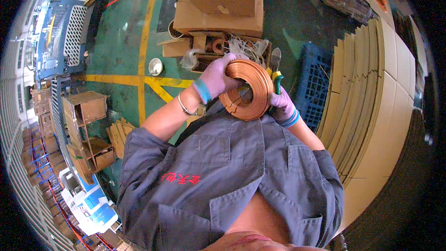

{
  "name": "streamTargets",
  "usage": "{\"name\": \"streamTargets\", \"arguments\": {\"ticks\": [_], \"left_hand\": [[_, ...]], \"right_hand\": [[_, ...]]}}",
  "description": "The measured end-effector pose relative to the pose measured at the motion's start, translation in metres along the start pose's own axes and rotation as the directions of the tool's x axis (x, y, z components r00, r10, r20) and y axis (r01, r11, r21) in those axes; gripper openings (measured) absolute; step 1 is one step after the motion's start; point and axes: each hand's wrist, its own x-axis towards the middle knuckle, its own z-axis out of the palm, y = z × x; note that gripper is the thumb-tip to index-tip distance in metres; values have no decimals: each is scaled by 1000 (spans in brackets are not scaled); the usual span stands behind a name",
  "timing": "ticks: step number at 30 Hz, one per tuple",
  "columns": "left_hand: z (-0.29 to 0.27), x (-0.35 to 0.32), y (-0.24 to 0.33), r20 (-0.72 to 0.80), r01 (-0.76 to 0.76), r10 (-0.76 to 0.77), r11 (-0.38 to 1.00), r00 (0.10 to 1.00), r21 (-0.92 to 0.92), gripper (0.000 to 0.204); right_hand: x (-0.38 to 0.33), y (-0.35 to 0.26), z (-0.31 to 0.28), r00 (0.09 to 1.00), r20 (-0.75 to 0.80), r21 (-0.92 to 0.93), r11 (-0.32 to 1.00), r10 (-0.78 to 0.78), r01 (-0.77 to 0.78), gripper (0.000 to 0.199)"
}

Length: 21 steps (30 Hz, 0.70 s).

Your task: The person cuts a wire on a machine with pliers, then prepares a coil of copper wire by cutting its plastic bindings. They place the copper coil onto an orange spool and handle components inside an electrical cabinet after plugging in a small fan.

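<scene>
My left hand (216,78), in a pink knit glove with a blue cuff, is closed around the left side of a coil of copper tubing (260,81). The coil is held up in front of my chest, its open middle facing up toward me. My right hand (283,107), gloved alike, grips cutting pliers (277,77) with green and yellow handles. The jaws of the pliers point away from me, beside the coil's right edge. My right fingers are close to the coil; whether they touch it I cannot tell.
Beyond the coil, an open carton (253,44) holds clear plastic strips and another copper coil (218,45). Larger cardboard boxes (218,14) stand behind it. Flattened cardboard (362,97) is stacked at right, beside a blue plastic pallet (310,88). A white bucket (156,67) stands on the green floor.
</scene>
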Motion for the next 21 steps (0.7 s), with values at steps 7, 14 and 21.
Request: {"name": "streamTargets", "arguments": {"ticks": [7, 14, 21], "left_hand": [[3, -7, 13, -29, -143, 148, 983, 989, 116, 59], [-2, -14, 16, -41, -102, 108, 988, 993, 116, 74], [2, -21, 30, -54, -144, 165, 949, 985, 282, 90]], "right_hand": [[-3, 6, -18, 998, 29, -97, 994, 50, -47, 84], [-10, -6, -8, 991, -72, -210, 970, 108, -121, 84], [-11, -3, -7, 999, 39, -63, 997, 37, -35, 87]]}}
